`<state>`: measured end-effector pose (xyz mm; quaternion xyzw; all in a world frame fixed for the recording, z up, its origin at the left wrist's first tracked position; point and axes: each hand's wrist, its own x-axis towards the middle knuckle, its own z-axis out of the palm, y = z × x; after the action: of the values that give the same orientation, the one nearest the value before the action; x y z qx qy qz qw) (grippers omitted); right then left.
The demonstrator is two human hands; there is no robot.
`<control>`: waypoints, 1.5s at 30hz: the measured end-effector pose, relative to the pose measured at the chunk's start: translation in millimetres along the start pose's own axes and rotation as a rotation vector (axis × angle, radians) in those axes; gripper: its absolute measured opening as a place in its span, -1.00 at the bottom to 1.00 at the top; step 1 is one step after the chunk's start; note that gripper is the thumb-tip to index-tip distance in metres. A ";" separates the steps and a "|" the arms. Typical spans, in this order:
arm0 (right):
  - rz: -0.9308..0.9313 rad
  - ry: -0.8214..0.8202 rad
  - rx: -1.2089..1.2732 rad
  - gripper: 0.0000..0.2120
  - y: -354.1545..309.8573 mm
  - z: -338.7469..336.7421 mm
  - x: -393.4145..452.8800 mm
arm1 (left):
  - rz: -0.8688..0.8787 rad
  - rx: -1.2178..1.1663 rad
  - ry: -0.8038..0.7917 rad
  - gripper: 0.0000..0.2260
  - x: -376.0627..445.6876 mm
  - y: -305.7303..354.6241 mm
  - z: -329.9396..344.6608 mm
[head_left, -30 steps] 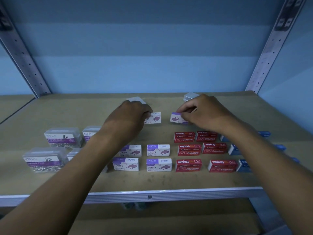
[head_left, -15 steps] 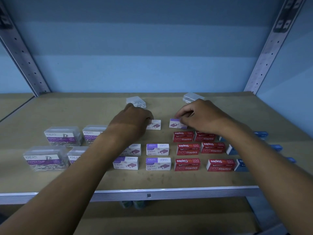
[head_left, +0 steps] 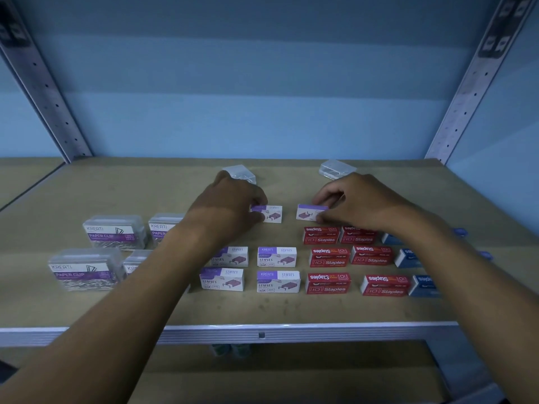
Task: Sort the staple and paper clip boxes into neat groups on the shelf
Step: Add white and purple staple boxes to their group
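Observation:
My left hand (head_left: pixel 230 202) pinches a purple-and-white staple box (head_left: pixel 271 214) on the wooden shelf (head_left: pixel 280 307). A second purple-and-white staple box (head_left: pixel 309 212), just to the right, is held by the fingers of my right hand (head_left: pixel 358 202). In front of them lie several more purple-and-white staple boxes (head_left: pixel 277 257) in rows. Red staple boxes (head_left: pixel 328 282) form a group to the right, with blue boxes (head_left: pixel 423 285) beyond, partly hidden by my right arm. Clear paper clip boxes (head_left: pixel 113 233) with purple labels stand at the left.
Two clear plastic boxes lie further back, one (head_left: pixel 240 173) behind my left hand and one (head_left: pixel 335 169) behind my right. Perforated metal uprights (head_left: pixel 466 91) frame the shelf's back corners. A metal rail (head_left: pixel 262 333) edges the front; a lower shelf shows beneath.
Both hands have drawn their purple staple boxes a little toward me, closer to the sorted rows. The two clear boxes at the back are now uncovered.

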<state>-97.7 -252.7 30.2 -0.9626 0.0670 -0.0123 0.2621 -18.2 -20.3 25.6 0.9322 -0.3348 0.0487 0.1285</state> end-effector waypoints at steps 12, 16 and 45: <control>-0.084 0.169 0.040 -0.86 -7.8 1.1 6.2 | -0.012 0.001 0.010 -0.77 3.3 2.1 1.8; -0.055 0.094 0.089 -0.81 -11.4 2.2 5.5 | -0.018 0.005 0.010 -0.77 3.1 2.6 2.1; -0.042 -0.004 0.067 -0.70 -10.0 -4.3 1.6 | -0.017 0.000 0.022 -0.79 -1.6 3.4 -0.9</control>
<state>-95.1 -246.6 38.9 -0.9545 0.0457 -0.0182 0.2941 -21.6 -21.6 26.8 0.9345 -0.3253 0.0581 0.1326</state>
